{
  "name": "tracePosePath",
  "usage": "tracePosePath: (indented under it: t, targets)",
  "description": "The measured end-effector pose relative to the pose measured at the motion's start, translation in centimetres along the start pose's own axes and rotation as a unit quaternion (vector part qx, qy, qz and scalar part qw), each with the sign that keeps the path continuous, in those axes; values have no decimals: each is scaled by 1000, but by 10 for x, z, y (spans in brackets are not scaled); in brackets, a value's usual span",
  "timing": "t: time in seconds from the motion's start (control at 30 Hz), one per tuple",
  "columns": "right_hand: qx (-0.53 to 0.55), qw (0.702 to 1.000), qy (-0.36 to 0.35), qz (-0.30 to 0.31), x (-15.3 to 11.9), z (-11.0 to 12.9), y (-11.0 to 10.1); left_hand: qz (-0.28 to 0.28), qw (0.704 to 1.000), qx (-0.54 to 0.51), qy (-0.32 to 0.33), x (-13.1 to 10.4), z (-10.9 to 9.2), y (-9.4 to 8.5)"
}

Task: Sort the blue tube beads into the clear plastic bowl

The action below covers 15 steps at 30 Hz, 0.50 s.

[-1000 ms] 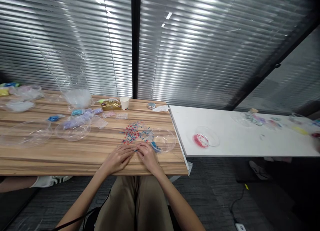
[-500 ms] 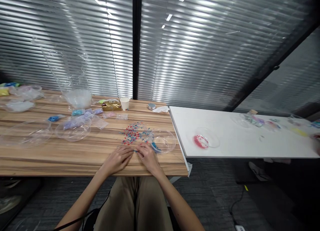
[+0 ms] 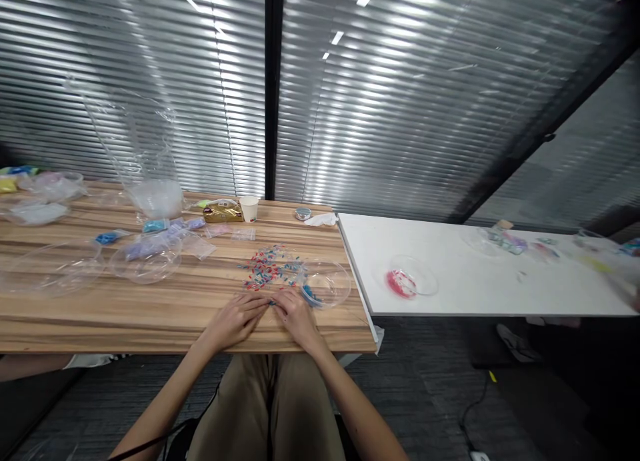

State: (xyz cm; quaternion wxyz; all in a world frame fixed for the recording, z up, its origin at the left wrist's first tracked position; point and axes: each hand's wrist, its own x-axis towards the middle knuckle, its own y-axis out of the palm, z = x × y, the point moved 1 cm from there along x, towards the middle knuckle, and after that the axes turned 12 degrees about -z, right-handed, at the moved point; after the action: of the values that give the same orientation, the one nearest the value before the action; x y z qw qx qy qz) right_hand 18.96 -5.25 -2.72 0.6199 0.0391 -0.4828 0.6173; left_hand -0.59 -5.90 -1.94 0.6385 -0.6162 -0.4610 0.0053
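Note:
Red, blue and clear small pieces (image 3: 270, 266) lie scattered on the wooden table (image 3: 150, 314). Just in front of them my left hand (image 3: 241, 316) rests on the wood, its fingers bent together and pointing right. My right hand (image 3: 295, 314) faces it, fingertips nearly meeting those of the left. A small blue piece (image 3: 272, 303) shows between the fingertips; which hand grips it is too small to tell. Beside my right hand stands a clear round dish (image 3: 333, 284) with blue pieces (image 3: 311, 296) at its left side.
Clear dishes (image 3: 145, 264), small bags (image 3: 156, 226), a gold packet (image 3: 223, 211), a paper cup (image 3: 249, 208), a round tin (image 3: 303, 213) and a tissue (image 3: 321, 219) stand around. On the white table (image 3: 465, 288) sits a dish with red pieces (image 3: 401, 283). A person's leg (image 3: 35, 366) shows lower left.
My hands have barely moved; the fingertips are slightly closer together. At the lower left a person's leg has come into view below the table. At the far right a clear item has shifted.

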Motion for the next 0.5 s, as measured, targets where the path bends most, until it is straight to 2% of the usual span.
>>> tracePosePath:
  t: [0.5]
  targets:
    - [4, 1000, -5, 7, 2, 3, 0, -1, 1000, 4, -2, -2, 2, 3]
